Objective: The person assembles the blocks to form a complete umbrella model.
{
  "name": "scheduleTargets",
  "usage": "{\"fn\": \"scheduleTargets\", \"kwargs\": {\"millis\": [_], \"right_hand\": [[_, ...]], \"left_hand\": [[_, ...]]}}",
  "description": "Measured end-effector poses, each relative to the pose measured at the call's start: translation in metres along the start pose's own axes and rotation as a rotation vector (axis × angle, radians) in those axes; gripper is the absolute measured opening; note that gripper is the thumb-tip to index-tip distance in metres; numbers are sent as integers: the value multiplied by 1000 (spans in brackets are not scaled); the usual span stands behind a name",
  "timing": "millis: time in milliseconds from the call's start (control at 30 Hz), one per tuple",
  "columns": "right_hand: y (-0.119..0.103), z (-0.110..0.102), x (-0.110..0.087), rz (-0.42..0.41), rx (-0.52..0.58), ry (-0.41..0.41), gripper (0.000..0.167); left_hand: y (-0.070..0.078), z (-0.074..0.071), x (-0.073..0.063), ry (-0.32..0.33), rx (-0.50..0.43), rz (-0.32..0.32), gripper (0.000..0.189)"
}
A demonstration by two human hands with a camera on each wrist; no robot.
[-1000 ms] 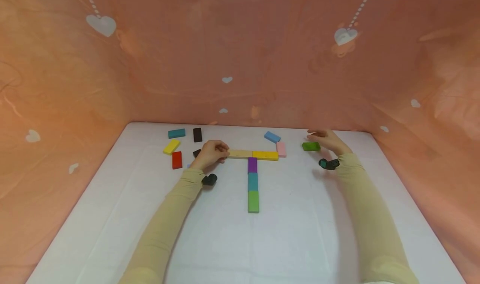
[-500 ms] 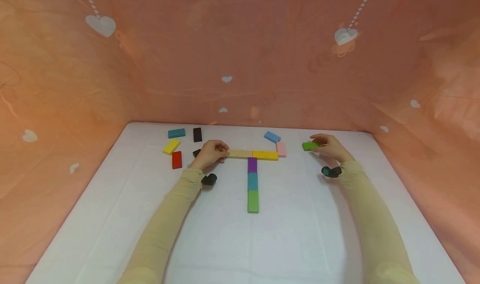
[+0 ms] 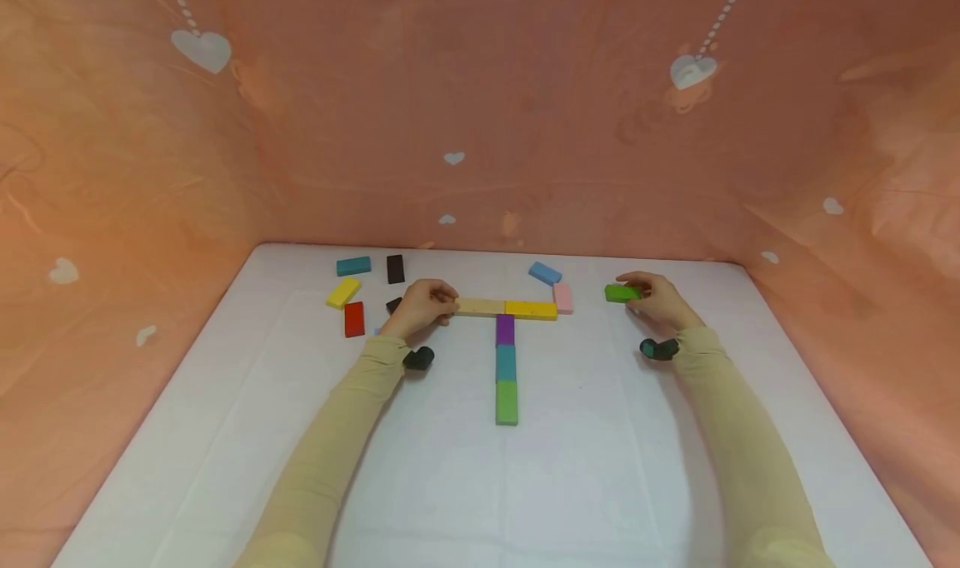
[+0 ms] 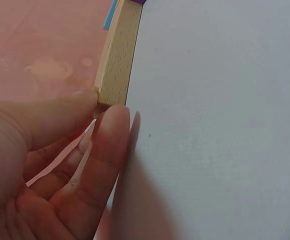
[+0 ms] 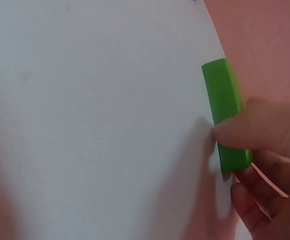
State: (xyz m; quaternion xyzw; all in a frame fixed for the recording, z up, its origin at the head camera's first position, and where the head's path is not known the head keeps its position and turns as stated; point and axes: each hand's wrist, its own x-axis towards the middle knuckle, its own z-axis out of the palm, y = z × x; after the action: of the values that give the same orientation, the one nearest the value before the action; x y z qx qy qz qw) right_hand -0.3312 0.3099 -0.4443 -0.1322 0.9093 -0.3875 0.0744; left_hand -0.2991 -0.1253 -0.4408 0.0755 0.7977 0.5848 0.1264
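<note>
In the head view my left hand [image 3: 422, 306] is at the left end of a plain wooden block [image 3: 482, 307]. The left wrist view shows finger and thumb pinching that end of the wooden block [image 4: 120, 57]. It lies end to end with an orange-yellow block [image 3: 530, 311]. Below them runs a column of purple [image 3: 506, 330], teal [image 3: 506, 363] and light green [image 3: 507, 403] blocks, forming a T. At the right, my right hand [image 3: 660, 300] grips a green block [image 5: 224, 107], thumb across its near side, other fingers partly hidden behind.
Blue [image 3: 545, 273] and pink [image 3: 562, 298] blocks lie behind the bar's right end. Left of my left hand are teal [image 3: 353, 266], yellow [image 3: 343, 293], red [image 3: 354, 319] and black [image 3: 395, 269] blocks; another black block [image 3: 393, 306] is partly hidden. A patterned cloth [image 3: 480, 118] surrounds the white table [image 3: 585, 468].
My right hand has come down from behind the green block and closed its thumb and fingers on its right end. The left hand and the T of blocks stay put.
</note>
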Motion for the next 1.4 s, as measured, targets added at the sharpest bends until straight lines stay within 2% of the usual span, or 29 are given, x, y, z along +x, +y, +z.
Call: {"fn": "scheduleTargets", "kwargs": {"millis": [133, 200, 433, 700, 867, 967, 1067, 1233, 1400], "right_hand": [[0, 2, 0, 4, -18, -10, 44], [-2, 3, 0, 19, -31, -14, 44], [-7, 5, 3, -8, -105, -20, 43], [-17, 4, 13, -1, -144, -9, 39], [-30, 6, 21, 12, -77, 15, 37], [-43, 10, 26, 38, 8, 30, 43], [-54, 17, 34, 26, 45, 41, 47], [-71, 30, 52, -77, 41, 56, 43], [-82, 43, 71, -202, -43, 78, 40]], "left_hand": [[13, 0, -9, -17, 6, -2, 24], [13, 0, -9, -18, 3, -1, 24], [-11, 0, 5, 10, 20, 33, 19], [-16, 1, 10, 27, 28, 27, 20], [-16, 1, 10, 23, 31, 32, 20], [-17, 0, 11, 17, 28, 36, 21], [-17, 0, 11, 12, 20, 34, 23], [-17, 1, 9, 31, 29, 33, 21], [-18, 3, 10, 41, 28, 44, 19]]}}
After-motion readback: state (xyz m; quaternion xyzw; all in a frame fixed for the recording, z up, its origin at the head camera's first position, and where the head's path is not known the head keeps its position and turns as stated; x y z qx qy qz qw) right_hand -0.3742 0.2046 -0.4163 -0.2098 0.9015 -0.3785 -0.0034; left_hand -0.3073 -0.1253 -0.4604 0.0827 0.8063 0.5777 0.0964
